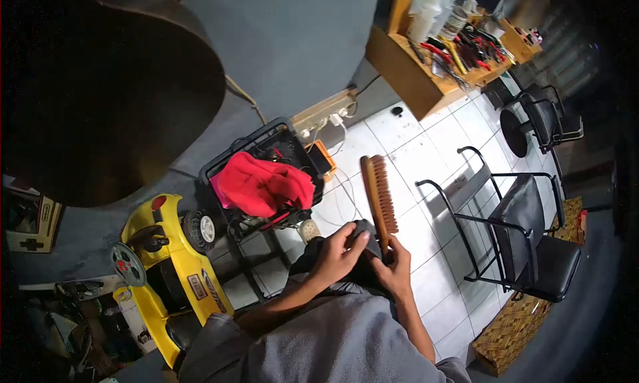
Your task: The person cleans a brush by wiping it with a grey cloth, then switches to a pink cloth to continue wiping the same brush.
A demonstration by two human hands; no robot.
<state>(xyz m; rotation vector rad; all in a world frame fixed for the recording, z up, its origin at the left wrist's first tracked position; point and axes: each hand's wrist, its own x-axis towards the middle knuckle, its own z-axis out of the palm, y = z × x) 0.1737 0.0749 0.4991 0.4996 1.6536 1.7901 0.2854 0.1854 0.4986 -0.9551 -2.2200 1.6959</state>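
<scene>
My right hand (394,266) is closed around the lower end of a wooden brush (377,200), which has a long back and reddish-brown bristles. The brush points away from me, bristles facing right. Beside it, my left hand (338,255) grips a small dark grey object (366,238) between thumb and fingers, right up against the brush handle. What kind of thing this is I cannot tell. Both hands are close together in front of my grey top.
A black trolley (313,153) holding a red cloth (263,185) stands ahead to the left, near a yellow toy car (178,253). To the right is a black armchair (516,213). A wooden shelf (416,83) carries bottles and tools. White cables (338,121) hang by the wall socket.
</scene>
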